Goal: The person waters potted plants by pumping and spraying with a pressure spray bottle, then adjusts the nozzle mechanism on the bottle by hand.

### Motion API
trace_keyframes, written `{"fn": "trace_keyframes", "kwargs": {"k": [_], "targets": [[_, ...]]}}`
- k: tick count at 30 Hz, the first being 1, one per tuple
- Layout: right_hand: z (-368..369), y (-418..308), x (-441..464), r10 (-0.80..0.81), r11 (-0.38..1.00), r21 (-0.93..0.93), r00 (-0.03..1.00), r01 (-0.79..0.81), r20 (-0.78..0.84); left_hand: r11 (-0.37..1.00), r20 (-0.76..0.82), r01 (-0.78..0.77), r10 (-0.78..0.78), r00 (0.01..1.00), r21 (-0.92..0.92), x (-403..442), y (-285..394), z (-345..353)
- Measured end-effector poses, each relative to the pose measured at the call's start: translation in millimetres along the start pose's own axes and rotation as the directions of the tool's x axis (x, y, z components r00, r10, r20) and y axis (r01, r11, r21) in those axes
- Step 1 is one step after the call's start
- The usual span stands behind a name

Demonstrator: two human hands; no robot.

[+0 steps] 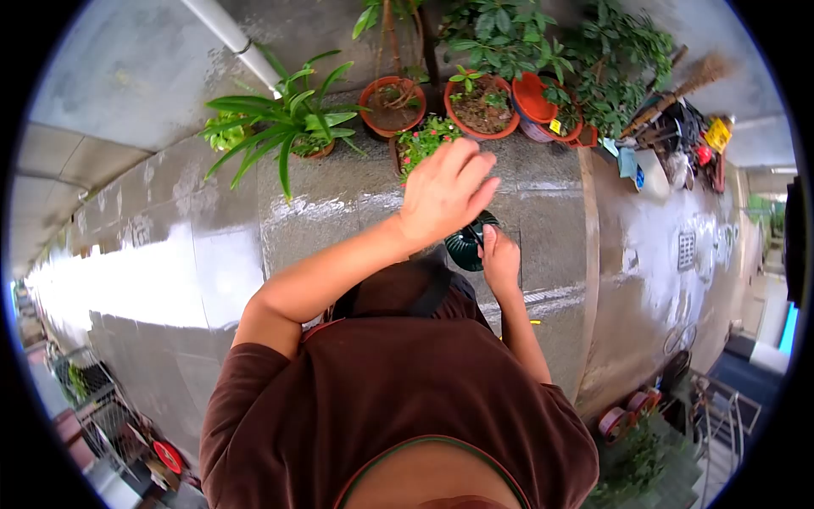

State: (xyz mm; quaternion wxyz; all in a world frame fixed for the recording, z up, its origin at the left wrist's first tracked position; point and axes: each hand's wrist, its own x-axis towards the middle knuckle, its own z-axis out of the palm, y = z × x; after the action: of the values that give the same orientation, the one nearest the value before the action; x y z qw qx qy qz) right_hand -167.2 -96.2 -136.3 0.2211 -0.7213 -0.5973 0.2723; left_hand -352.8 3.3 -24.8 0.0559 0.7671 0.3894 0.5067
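Note:
My left hand (448,191) reaches forward over the paving, its fingers loosely bent and a little apart, with nothing visible in them. Just beyond it are small pink flowers (420,146) in a low planter. Lower and to the right, my right hand (500,256) is closed on the handle of a dark green bucket (462,248). Part of the bucket is hidden by my hands, and what it contains cannot be made out.
Along the wall stand a long-leaved plant (292,123), a terracotta pot (392,106), a wider pot (482,106) and a red-orange container (534,96). A broom (699,75) and clutter are at the right. Wet patches shine on the ground (543,212).

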Motion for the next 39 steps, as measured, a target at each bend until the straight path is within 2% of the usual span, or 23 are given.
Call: {"fn": "trace_keyframes", "kwargs": {"k": [2, 5, 6, 9, 12, 15, 18, 21, 24, 27, 31, 35, 39], "targets": [[8, -17, 8, -0.075, 0.997, 0.021, 0.994, 0.074, 0.074, 0.989, 0.079, 0.019, -0.03, 0.996, 0.143, -8, -21, -17], [23, -38, 21, -0.197, 0.979, -0.014, 0.969, 0.202, 0.148, 0.937, 0.238, 0.268, -0.32, 0.917, 0.226, -41, -39, -34], [32, -41, 25, -0.223, 0.974, -0.009, 0.963, 0.227, 0.153, 0.933, 0.18, 0.277, -0.32, 0.93, 0.23, -44, -44, -41], [53, -45, 36, -0.273, 0.956, -0.062, 0.945, 0.288, 0.18, 0.904, 0.173, 0.34, -0.39, 0.904, 0.259, -53, -53, -63], [66, -58, 45, -0.318, 0.937, -0.078, 0.925, 0.34, 0.207, 0.883, 0.112, 0.332, -0.386, 0.916, 0.332, -57, -55, -81], [69, -78, 51, -0.333, 0.939, 0.004, 0.903, 0.345, 0.271, 0.879, 0.029, 0.334, -0.365, 0.93, 0.339, -58, -57, -94], [73, -91, 53, -0.382, 0.92, 0.027, 0.884, 0.39, 0.27, 0.853, -0.019, 0.383, -0.403, 0.915, 0.356, -57, -56, -108], [76, -97, 54, -0.435, 0.894, 0.004, 0.865, 0.448, 0.25, 0.829, -0.039, 0.451, -0.465, 0.884, 0.33, -61, -58, -116], [74, -106, 53, -0.418, 0.902, 0.016, 0.865, 0.431, 0.277, 0.816, -0.024, 0.504, -0.519, 0.854, 0.282, -68, -57, -120], [75, -110, 55, -0.399, 0.913, 0.029, 0.872, 0.408, 0.282, 0.839, -0.076, 0.5, -0.496, 0.865, 0.212, -67, -53, -124], [82, -114, 66, -0.422, 0.903, 0.043, 0.86, 0.428, 0.289, 0.817, -0.097, 0.554, -0.545, 0.833, 0.164, -66, -50, -132], [88, -128, 72, -0.405, 0.906, 0.007, 0.864, 0.422, 0.3, 0.821, -0.143, 0.548, -0.53, 0.836, 0.164, -72, -66, -138], [98, -129, 88, -0.398, 0.914, 0.049, 0.864, 0.404, 0.309, 0.763, -0.169, 0.637, -0.618, 0.768, 0.109, -70, -69, -148]]}}
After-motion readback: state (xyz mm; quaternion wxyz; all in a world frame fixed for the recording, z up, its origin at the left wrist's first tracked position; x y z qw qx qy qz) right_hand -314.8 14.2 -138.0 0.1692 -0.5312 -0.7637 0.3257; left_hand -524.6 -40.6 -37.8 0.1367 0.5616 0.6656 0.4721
